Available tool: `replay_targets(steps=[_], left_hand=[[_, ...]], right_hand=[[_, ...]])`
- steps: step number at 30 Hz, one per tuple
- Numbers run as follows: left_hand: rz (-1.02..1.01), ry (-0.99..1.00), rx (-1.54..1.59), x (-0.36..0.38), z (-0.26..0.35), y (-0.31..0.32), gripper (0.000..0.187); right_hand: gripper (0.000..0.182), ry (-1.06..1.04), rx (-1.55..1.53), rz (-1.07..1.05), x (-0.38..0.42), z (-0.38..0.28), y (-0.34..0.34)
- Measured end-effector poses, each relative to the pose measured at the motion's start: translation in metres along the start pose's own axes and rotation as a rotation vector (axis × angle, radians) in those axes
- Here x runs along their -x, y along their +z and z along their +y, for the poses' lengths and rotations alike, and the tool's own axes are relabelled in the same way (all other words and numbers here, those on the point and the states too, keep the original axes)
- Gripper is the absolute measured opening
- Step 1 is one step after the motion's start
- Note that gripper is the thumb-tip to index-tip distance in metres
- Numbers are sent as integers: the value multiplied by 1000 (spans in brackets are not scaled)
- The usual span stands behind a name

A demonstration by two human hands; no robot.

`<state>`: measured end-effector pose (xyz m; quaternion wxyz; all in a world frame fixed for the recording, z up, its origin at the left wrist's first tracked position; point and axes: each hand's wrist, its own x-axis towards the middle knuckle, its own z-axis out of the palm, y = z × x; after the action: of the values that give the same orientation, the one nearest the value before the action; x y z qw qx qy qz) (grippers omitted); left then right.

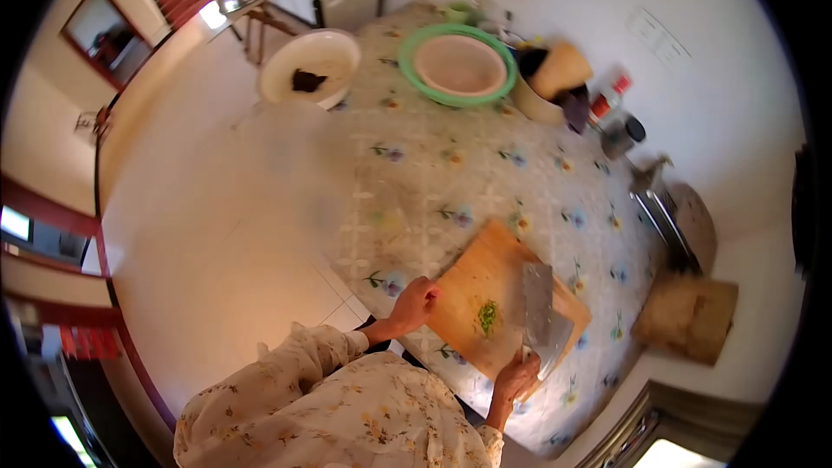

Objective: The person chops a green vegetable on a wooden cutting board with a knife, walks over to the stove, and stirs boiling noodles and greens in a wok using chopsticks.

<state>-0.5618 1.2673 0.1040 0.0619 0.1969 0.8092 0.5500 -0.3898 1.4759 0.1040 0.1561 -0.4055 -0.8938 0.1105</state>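
A wooden cutting board (468,295) lies at an angle on the flowered tablecloth, near the person's front. On it is a small heap of chopped green pieces (488,317). My right hand (517,373) is wrapped round the handle of a cleaver, whose broad blade (538,299) is over the right part of the board, with green bits on it. A second grey blade-like shape shows beside it, blurred. My left hand (418,302) is at the board's left edge, fingers curled together; whether anything is in them is too small to tell.
A white basin (271,78) with a dark item stands at the far left of the table. Behind are a green basin (409,69) holding a pink one, a pot, bottles and a jar (617,137). A rack and a woven brown container (693,316) stand right.
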Motion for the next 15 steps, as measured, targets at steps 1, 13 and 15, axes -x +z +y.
replay_targets(steps=[1, 13, 15], left_hand=[[30, 1, -15, 5, 3, -9, 15], [581, -343, -131, 152, -1, -80, 11], [635, -446, -123, 186, -7, -100, 6]], right_hand=[[30, 40, 78, -80, -2, 0, -7], [43, -44, 332, -204, -14, 25, -26], [44, -230, 192, -77, -22, 7, -12]])
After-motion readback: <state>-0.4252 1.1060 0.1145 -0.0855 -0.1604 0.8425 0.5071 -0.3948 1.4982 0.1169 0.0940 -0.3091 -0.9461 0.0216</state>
